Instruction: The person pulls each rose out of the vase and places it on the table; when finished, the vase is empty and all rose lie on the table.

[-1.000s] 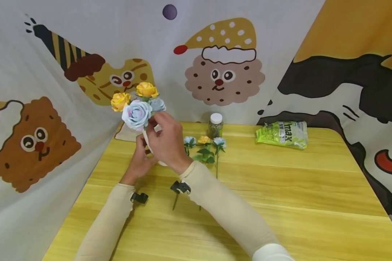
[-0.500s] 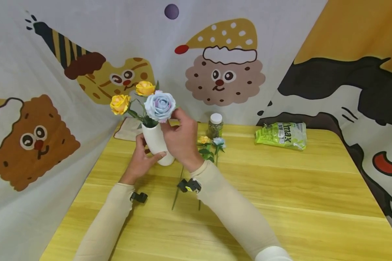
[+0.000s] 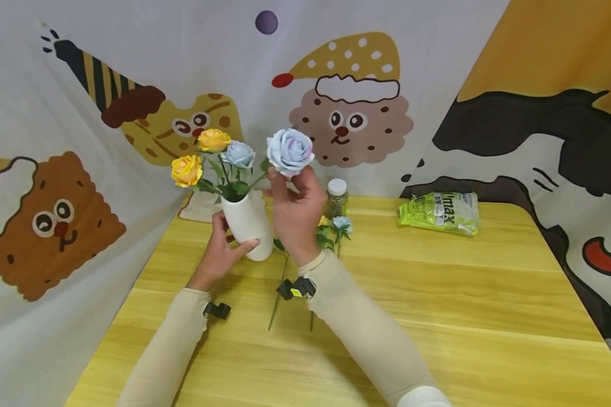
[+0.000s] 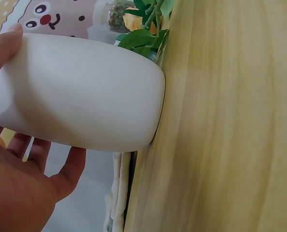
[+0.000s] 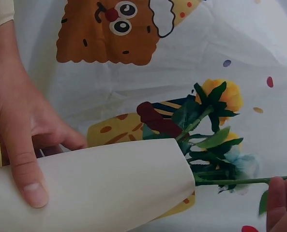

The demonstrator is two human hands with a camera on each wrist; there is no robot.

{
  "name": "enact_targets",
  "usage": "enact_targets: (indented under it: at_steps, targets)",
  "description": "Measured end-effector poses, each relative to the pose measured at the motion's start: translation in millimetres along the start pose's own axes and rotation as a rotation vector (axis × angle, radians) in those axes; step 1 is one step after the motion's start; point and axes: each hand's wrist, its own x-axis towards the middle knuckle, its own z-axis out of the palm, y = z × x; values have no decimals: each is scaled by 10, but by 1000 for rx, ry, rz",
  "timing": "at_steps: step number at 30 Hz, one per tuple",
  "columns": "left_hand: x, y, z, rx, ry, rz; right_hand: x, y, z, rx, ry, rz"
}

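Observation:
My left hand holds the lower part of a white vase, thumb on the near side and fingers around the left. The vase leans slightly, its base at the tabletop in the left wrist view. Two yellow roses and a pale blue rose rise from its mouth. To the right of the mouth, my right hand pinches another blue rose just under its bloom. In the right wrist view this rose's green stem runs from the fingers into the vase mouth.
Behind my right forearm, more artificial roses lie on the wooden table, including a blue one. A white-capped jar stands at the back edge. Farther right lies a green-and-silver bag. A printed cloth hangs behind.
My right hand has carried its blue rose rightward, from in front of the other blooms to beside the vase. The blue rose behind it now shows fully. My left hand stays on the vase.

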Motion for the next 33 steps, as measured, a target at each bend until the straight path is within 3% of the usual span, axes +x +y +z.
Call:
enact_targets:
  at_steps: [5,15,33]
  targets:
    - [-6,-10,-4,14,6,-2,36,2,-24,62,83,-39]
    - [-28,-23,-12,11,-4,-19,107,-59,-180,144,247,66]
    - [3,-32,-6,15,-1,5,236,-148,-589,294,357,146]
